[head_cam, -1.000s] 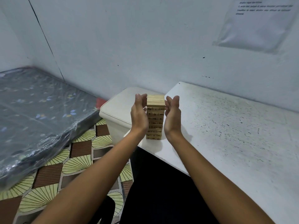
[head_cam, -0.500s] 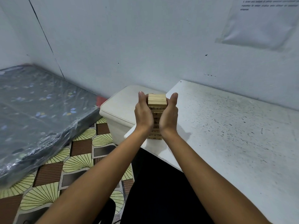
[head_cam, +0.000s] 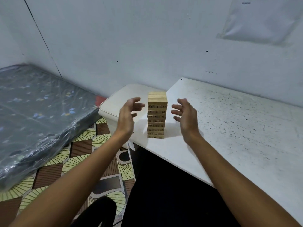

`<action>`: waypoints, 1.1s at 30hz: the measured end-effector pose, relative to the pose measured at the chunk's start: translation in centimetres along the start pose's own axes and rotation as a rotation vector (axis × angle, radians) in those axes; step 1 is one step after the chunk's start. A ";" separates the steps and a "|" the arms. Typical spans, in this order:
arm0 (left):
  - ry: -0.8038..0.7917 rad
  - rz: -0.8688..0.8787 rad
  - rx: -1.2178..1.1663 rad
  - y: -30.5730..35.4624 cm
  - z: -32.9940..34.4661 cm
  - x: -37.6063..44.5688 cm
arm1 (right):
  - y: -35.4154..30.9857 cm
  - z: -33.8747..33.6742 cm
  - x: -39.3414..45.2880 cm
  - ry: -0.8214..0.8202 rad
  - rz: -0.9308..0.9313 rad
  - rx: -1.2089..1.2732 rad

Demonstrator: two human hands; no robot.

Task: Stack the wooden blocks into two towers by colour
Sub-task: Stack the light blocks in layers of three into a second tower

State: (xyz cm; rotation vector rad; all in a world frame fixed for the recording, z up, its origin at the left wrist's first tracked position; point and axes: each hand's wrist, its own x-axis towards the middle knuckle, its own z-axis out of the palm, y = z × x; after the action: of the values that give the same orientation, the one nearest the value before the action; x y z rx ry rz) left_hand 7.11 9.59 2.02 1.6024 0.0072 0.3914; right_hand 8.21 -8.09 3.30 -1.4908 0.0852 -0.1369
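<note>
One mattress (head_cam: 36, 115), dark with a small floral print and wrapped in clear plastic, lying at far left on a floor (head_cam: 78, 148) of brown squares and yellow fan-pattern tiles. One cream-white lidded box (head_cam: 118, 102), standing between the mattress and the table, its top below the tower's upper courses in view. One left hand (head_cam: 127, 115), raised just beside the tower's left face, fingers (head_cam: 137, 106) spread and loosely bent, holding nothing and clear of the wood. One tower of wooden blocks (head_cam: 157, 115), all pale natural wood, upright near the left corner of the table, about ten courses showing, with dark printed numbers on the block ends; exact block count cannot be told. One right hand (head_cam: 186, 115), raised just beside the tower's right face, fingers spread and relaxed, empty, not touching. One white table (head_cam: 237, 131), speckled with black flecks, against a pale wall. One sheet of paper (head_cam: 262, 18) in a plastic sleeve, fixed to the wall at upper right, text too small to read.
</note>
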 end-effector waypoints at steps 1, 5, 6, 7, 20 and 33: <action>-0.052 -0.007 0.072 -0.4 -0.9 -0.2 | 0.4 -1.0 0.2 -0.029 -0.002 -0.079; -0.334 -0.049 0.324 -1.6 -3.0 -1.4 | 2.1 -4.4 0.3 -0.331 -0.035 -0.408; -0.402 -0.058 0.394 -1.8 -3.1 -1.5 | 2.4 -4.6 0.0 -0.415 -0.052 -0.496; -0.459 -0.061 0.457 -2.0 -3.0 -1.4 | 2.6 -4.7 -0.2 -0.479 -0.070 -0.574; -0.546 -0.007 0.492 -2.1 -1.3 0.4 | 3.2 -1.8 -0.5 -0.528 -0.129 -0.593; -0.544 0.003 0.441 -2.4 -0.8 0.7 | 4.2 -1.4 0.3 -0.517 -0.131 -0.551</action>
State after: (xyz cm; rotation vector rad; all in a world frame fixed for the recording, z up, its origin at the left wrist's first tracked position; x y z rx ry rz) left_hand 8.12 10.75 -0.14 2.1024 -0.3442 -0.0630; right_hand 8.49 -9.22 -0.99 -2.0366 -0.4236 0.1855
